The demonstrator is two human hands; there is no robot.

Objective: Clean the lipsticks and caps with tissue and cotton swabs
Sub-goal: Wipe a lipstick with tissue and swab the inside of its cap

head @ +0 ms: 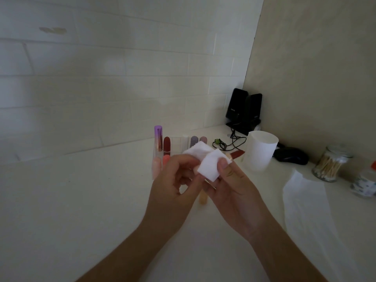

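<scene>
Lipstick (237,154) is gripped in right hand (234,186), thumb pinning tissue (207,161) over it; left hand (175,180) pinches tissue, likely for wiping the tube.

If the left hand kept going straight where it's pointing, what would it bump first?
The left hand would probably bump the standing lipsticks behind the tissue it pinches; depth is unclear.

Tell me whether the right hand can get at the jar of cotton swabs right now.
Probably, once freed. The right hand pinches the tissue and seems to hold a red lipstick. The jar of cotton swabs stands on that hand's side of the counter, with nothing standing between them.
</scene>
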